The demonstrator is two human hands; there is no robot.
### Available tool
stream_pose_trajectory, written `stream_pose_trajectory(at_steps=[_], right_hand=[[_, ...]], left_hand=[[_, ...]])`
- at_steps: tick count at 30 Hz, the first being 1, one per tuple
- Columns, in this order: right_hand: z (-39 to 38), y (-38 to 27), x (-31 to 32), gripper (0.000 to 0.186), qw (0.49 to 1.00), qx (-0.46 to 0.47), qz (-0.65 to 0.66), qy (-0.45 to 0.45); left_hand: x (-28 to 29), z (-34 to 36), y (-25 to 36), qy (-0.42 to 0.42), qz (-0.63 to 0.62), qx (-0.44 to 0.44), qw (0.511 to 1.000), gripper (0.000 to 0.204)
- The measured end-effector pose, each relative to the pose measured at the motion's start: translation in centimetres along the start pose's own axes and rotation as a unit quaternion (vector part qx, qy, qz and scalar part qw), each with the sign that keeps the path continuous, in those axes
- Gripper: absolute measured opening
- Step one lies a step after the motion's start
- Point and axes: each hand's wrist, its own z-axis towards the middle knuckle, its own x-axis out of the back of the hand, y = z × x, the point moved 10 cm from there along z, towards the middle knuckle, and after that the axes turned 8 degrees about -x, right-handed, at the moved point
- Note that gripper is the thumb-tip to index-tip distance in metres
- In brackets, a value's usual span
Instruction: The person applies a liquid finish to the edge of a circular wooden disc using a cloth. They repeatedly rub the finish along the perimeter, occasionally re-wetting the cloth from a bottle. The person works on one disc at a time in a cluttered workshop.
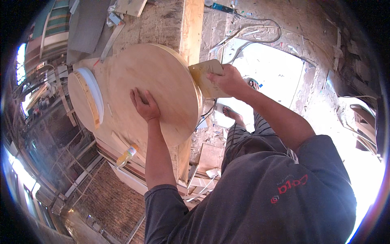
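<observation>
A large round wooden panel (158, 67) lies flat on the workbench in front of me. My left hand (147, 107) rests on its face, palm down with the fingers stretched out. In my right hand (233, 83) is a flat, beige rectangular piece (207, 79), pinched between thumb and fingers near its right side. A brownish-yellow stain marks this piece along its left edge, where it meets the panel's right rim. I cannot tell from its surface whether it is a sheet or a stiff spreader.
Another rounded wooden piece (83, 101) with a white curved band lies left of the panel. A plastic bottle with yellow liquid (126, 156) lies near the bench's lower left side. A long timber (192, 30) runs beneath the panel. Cables (270, 27) and scraps litter the floor at right.
</observation>
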Motion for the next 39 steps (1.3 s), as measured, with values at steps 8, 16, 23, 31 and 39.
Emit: stream_pose_trajectory(at_steps=[8,16,23,31,39], right_hand=[[2.6,-2.9,1.4,0.042,1.000,0.023,-0.006,-0.016],[4.0,-6.6,1.7,0.049,0.994,0.089,-0.031,-0.046],[4.0,-8.0,1.4,0.047,0.985,0.050,0.116,-0.118],[1.5,-7.1,15.1,0.054,0.917,0.185,0.349,-0.061],[-9.6,6.0,9.0,0.049,0.914,0.117,0.388,0.013]], left_hand=[[-0.1,0.1,0.1,-0.012,-0.007,0.022,1.000,0.057],[0.1,0.0,0.0,-0.019,-0.005,0.018,1.000,0.060],[-0.1,-0.1,-0.3,-0.026,0.000,0.005,1.000,0.060],[-0.1,-0.4,-0.2,-0.025,0.011,-0.017,0.999,0.057],[-0.3,-0.2,-0.8,-0.005,-0.041,-0.017,0.999,0.062]])
